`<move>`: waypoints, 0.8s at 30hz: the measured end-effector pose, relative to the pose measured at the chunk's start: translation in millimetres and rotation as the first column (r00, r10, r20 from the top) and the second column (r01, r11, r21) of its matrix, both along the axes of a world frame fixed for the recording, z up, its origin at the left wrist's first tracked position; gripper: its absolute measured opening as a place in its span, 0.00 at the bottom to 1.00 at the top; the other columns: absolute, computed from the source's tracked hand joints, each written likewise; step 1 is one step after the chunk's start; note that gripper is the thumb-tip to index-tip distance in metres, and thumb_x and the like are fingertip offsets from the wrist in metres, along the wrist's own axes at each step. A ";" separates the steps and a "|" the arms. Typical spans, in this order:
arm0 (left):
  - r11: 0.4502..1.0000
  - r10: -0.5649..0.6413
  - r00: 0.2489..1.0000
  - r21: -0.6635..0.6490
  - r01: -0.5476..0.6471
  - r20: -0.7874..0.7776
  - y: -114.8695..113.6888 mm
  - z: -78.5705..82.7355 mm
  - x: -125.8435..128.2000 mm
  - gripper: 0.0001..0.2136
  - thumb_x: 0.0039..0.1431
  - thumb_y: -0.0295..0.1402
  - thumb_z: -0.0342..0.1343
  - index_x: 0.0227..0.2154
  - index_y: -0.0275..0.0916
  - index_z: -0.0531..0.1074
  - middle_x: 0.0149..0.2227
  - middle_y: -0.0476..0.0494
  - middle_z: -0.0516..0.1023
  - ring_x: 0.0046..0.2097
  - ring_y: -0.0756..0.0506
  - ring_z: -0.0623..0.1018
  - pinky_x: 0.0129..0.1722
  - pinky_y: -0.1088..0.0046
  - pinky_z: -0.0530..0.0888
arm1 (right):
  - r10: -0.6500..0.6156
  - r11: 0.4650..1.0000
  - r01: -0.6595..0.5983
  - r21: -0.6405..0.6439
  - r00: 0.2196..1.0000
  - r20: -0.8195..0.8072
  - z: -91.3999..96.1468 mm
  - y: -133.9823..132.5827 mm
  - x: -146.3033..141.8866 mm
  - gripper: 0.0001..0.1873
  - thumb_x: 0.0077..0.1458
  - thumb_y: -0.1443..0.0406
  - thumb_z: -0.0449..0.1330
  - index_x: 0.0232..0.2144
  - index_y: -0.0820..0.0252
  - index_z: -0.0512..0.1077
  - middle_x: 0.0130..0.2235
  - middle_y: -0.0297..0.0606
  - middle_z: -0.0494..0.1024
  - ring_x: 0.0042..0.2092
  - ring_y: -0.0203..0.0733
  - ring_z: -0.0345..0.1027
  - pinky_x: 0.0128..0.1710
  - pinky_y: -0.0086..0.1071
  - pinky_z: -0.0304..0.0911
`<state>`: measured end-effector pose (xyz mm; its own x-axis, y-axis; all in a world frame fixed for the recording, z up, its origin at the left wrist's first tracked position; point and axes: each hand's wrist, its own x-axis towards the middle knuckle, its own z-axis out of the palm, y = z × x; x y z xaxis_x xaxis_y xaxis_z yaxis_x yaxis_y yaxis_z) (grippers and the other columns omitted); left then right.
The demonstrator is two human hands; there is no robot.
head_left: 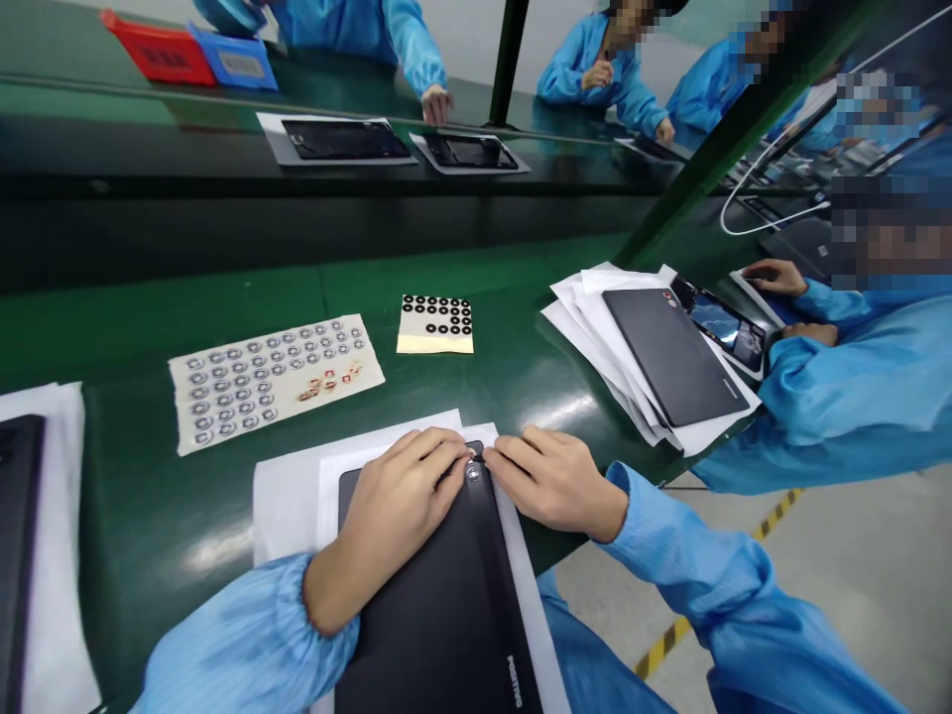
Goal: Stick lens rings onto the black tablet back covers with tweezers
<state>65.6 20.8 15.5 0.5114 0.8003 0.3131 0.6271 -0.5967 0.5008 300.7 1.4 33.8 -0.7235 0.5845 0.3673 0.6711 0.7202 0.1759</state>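
Note:
A dark tablet or laptop lid point(431, 615) lies on white paper point(287, 506) right in front of me, with a round metal-ringed camera lens point(473, 472) near its far edge. My left hand point(406, 491) rests on the lid, its fingertips reaching the lens. My right hand point(554, 481) comes in from the other side, fingertips also at the lens. Anything small between the fingers is hidden. Beyond my hands lie a sheet of grey ring stickers point(268, 382) and a smaller sheet of black ring stickers point(435, 323), both out of reach of my fingertips.
The green bench point(134, 496) carries another dark lid on paper point(673, 357) to the right, where a co-worker's hands point(773, 278) work. A further dark lid on white paper point(37, 555) sits at the left. Blue-sleeved co-workers stand across a lower belt.

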 end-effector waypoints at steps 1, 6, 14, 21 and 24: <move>1.000 -0.009 1.000 -0.004 0.009 0.002 0.6 -0.5 -0.9 0.08 0.71 0.33 0.54 0.44 0.41 0.78 0.46 0.46 0.82 0.47 0.44 0.80 0.49 0.66 0.76 | -0.004 0.999 0.004 0.035 1.000 0.009 -2.7 -2.8 -0.7 0.10 0.65 0.69 0.61 0.47 0.63 0.77 0.42 0.39 0.80 0.36 0.40 0.65 0.31 0.37 0.60; 1.000 -0.022 1.000 -0.014 0.022 -0.014 -2.2 -3.8 -1.7 0.09 0.72 0.33 0.52 0.46 0.42 0.77 0.46 0.47 0.82 0.47 0.45 0.80 0.50 0.67 0.76 | -0.053 0.992 0.052 0.113 0.999 -0.002 -14.1 -17.5 -5.6 0.13 0.63 0.69 0.63 0.50 0.65 0.76 0.45 0.42 0.81 0.35 0.40 0.67 0.30 0.36 0.63; 0.984 0.086 0.995 -0.151 -0.093 -0.052 15.2 18.7 -3.4 0.08 0.72 0.33 0.50 0.39 0.41 0.73 0.40 0.47 0.78 0.37 0.47 0.79 0.37 0.71 0.74 | -0.294 0.945 0.220 -0.244 0.898 -0.328 0.2 29.1 -5.2 0.10 0.67 0.59 0.61 0.46 0.57 0.76 0.42 0.38 0.78 0.39 0.39 0.74 0.35 0.31 0.65; 0.838 0.545 0.805 0.127 -0.531 -0.233 73.8 22.0 -71.8 0.14 0.72 0.39 0.47 0.43 0.40 0.76 0.53 0.38 0.75 0.42 0.40 0.77 0.31 0.66 0.63 | -0.386 0.858 0.415 -0.303 0.910 0.154 5.5 126.5 -28.9 0.17 0.71 0.64 0.48 0.54 0.57 0.73 0.56 0.45 0.73 0.40 0.44 0.76 0.30 0.34 0.63; 0.886 0.441 0.860 -0.030 -0.463 -0.258 83.0 13.3 -86.1 0.12 0.69 0.35 0.48 0.38 0.41 0.78 0.50 0.39 0.76 0.45 0.38 0.76 0.33 0.67 0.65 | -0.345 0.870 0.385 -0.307 0.922 0.177 -2.8 136.8 -35.8 0.17 0.68 0.70 0.48 0.49 0.62 0.74 0.54 0.50 0.73 0.40 0.45 0.75 0.32 0.34 0.63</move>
